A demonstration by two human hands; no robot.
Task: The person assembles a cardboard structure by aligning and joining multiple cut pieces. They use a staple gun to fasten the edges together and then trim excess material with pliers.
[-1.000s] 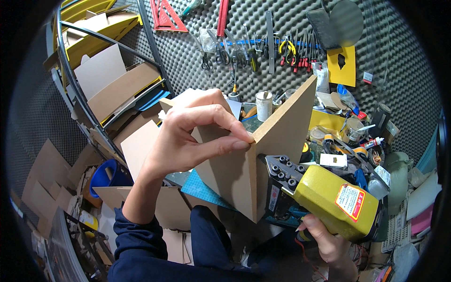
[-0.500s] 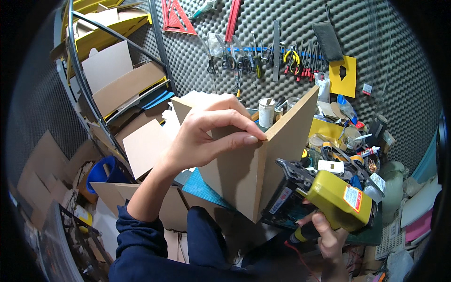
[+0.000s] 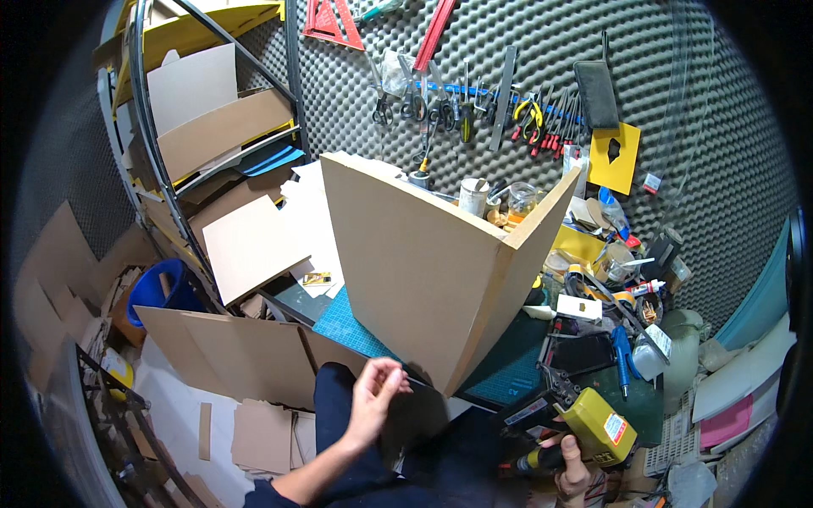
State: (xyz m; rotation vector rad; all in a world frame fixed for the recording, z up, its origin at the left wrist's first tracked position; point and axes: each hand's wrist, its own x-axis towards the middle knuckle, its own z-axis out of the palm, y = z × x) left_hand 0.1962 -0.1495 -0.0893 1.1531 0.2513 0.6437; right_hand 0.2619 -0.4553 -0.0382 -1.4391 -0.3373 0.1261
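Note:
Two brown fibreboard panels (image 3: 406,262) stand upright, meeting at a corner edge that faces me. They rest on a blue-green cutting mat (image 3: 351,326). My left hand (image 3: 377,396) is low, just in front of the left panel's bottom edge and above my legs. Its fingers are curled in toward the thumb; whatever they hold, if anything, is too small to make out. At the lower right, my right hand (image 3: 576,467) grips a yellow-and-black nail gun (image 3: 597,427) by its handle. The tool is beside the panels' lower corner, apart from them.
Jars, tape rolls and a blue glue gun (image 3: 622,356) crowd the table's right side. Hand tools hang on the grey foam wall (image 3: 356,102). A shelf rack (image 3: 152,127) with board offcuts stands left, above a blue bucket (image 3: 165,288). More boards (image 3: 229,347) lean below the table.
My left hand has let go of the panels' top corner and dropped toward my lap. The nail gun in my right hand has moved down, away from the right panel.

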